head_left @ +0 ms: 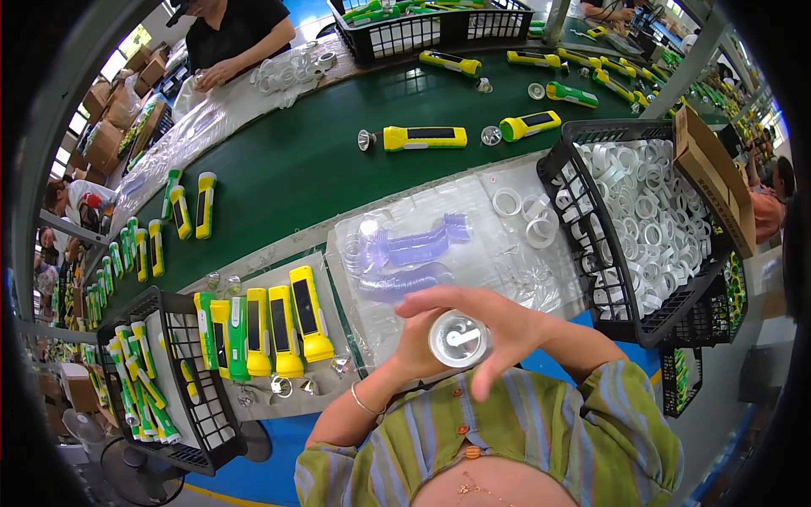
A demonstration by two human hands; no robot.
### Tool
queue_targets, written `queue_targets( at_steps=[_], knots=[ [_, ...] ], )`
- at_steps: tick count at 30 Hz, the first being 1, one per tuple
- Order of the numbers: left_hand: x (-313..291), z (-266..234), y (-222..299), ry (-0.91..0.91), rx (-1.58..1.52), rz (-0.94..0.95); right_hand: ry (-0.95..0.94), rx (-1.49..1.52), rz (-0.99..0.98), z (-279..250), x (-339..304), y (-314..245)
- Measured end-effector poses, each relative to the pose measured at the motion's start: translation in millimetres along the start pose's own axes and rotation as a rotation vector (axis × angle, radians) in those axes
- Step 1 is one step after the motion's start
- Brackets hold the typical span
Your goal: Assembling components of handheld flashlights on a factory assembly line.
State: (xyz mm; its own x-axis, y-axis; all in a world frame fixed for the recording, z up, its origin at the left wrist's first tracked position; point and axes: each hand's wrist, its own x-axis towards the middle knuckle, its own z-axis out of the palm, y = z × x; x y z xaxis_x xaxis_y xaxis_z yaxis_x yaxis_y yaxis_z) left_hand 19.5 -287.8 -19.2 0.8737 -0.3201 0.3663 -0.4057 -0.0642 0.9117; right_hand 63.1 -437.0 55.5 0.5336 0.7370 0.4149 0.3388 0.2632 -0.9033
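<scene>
Close in front of my body, my left hand (412,348) is wrapped around a white ring with a clear round front (458,340), likely a torch head part. A white shape shows inside it. From the other side, my right hand (507,325) curves around the same piece, thumb low and fingers reaching over toward the left hand. Some of the left fingers are hidden. Beyond my hands, stacks of clear, bluish plastic lenses (427,245) lie on a plastic-covered worktop (481,283). A few loose white rings (541,231) rest to their right.
A black crate (621,283) of white rings stands right, with a cardboard flap (716,179). Yellow and green torches (285,331) line up left, beside another crate (215,422). More torches (425,138) lie on the green belt (296,177). A co-worker (241,38) sits across.
</scene>
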Motion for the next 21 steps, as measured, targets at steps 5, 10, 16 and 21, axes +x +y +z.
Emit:
queue_targets(
  at_steps=[5,10,16,21],
  knots=[
    [0.8,0.0,0.1,0.129,0.076,0.043,0.088,0.009,0.179,12.3,-13.7,-6.4],
    [-0.9,2.5,2.5,0.114,0.146,0.061,0.16,0.105,0.186,17.0,-18.9,-0.1],
    [9.4,-2.6,21.6,0.085,0.093,-0.056,0.142,-0.426,-0.148,5.5,0.0,-9.2],
    [-1.4,-28.2,21.7,-0.282,-0.331,-0.357,0.111,-0.227,0.192,-12.7,3.9,-13.2]
  ],
)
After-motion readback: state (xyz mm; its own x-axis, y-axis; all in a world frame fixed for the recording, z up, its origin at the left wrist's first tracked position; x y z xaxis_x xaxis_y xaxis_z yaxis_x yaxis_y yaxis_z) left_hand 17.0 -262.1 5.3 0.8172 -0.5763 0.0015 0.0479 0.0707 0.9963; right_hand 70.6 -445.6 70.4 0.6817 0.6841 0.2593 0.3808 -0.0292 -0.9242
